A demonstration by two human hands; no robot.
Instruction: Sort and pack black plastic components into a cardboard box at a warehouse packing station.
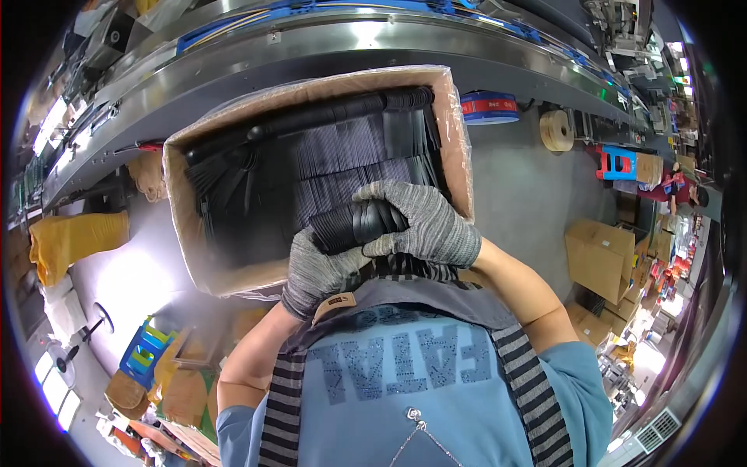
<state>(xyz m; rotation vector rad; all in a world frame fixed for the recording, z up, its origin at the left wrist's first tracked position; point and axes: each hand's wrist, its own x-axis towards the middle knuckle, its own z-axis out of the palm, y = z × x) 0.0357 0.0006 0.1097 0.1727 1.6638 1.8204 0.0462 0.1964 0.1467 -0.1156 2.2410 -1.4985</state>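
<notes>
Both my hands wear grey knitted gloves and grip one bundle of nested black plastic cutlery [358,226] above the near edge of a carton. My left hand [320,268] is closed round the bundle's left end from below. Across its right end my right hand [424,222] is wrapped, fingers over the top. The bundle's shiny rounded ends show between the gloves; whether they are spoons or forks I cannot tell. Inside the plastic-lined cardboard carton [461,148] lie dense rows of more black cutlery [342,148], with some loose pieces [247,175] fanned out at the left.
A metal machine rail [311,43] runs beyond the carton. To the right stand a blue-and-red round container [489,107], a roll of tape [556,131], a red-and-blue stool [616,162] and an open cardboard box [595,257]. At the left are yellow cloth [78,241] and a blue stool [146,350].
</notes>
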